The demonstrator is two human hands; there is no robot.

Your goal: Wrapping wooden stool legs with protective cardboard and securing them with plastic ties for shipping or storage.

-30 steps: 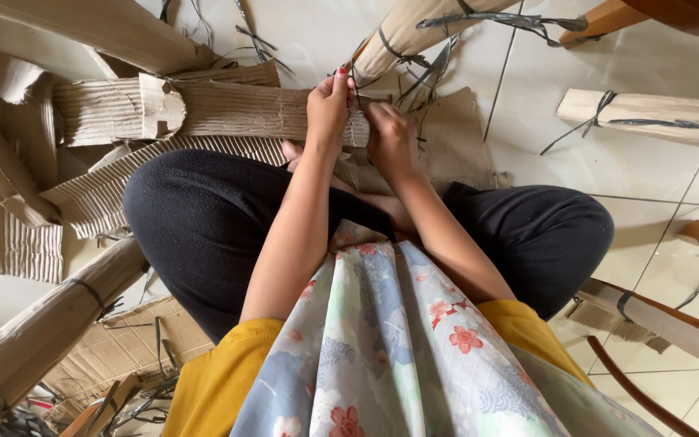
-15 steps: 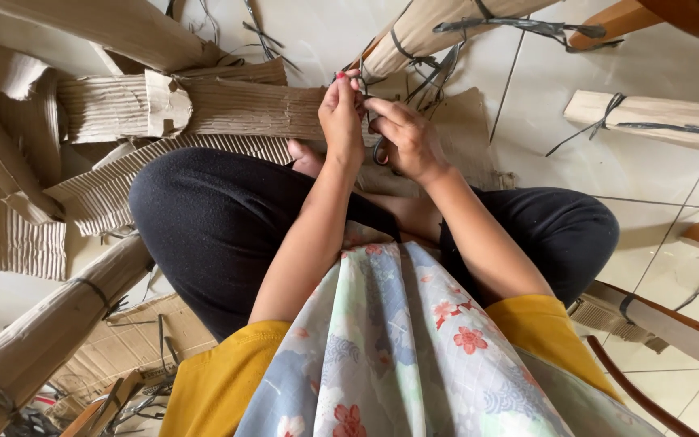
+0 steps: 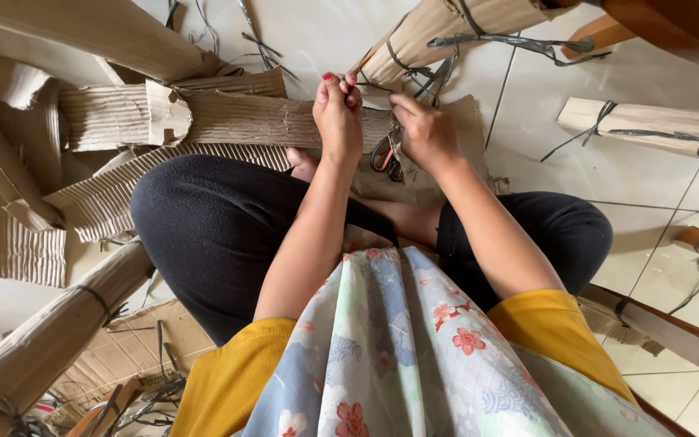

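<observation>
A cardboard-wrapped bundle (image 3: 438,36) bound with dark plastic straps (image 3: 519,44) reaches down from the top of the view to just ahead of the person's crossed legs (image 3: 220,226), and both hands work at its near end. The left hand (image 3: 338,117) is closed, its fingertips pinched together on what looks like a thin dark strap at the bundle's tip, though the strap is too fine to be sure of there. The right hand (image 3: 424,133) sits just beside it, curled shut around a pair of scissors (image 3: 386,155) whose handles show below the palm; the blades are hidden. The two hands are close but not touching. Under them lies a flat sheet of corrugated cardboard (image 3: 244,117), with more ribbed pieces (image 3: 99,206) spread to the left across the pale tiled floor (image 3: 633,202). Another strapped wrapped piece (image 3: 649,129) lies well apart at the right, and a long wrapped length (image 3: 50,340) runs along the lower left. Loose strap offcuts (image 3: 260,40) are scattered at the top.
</observation>
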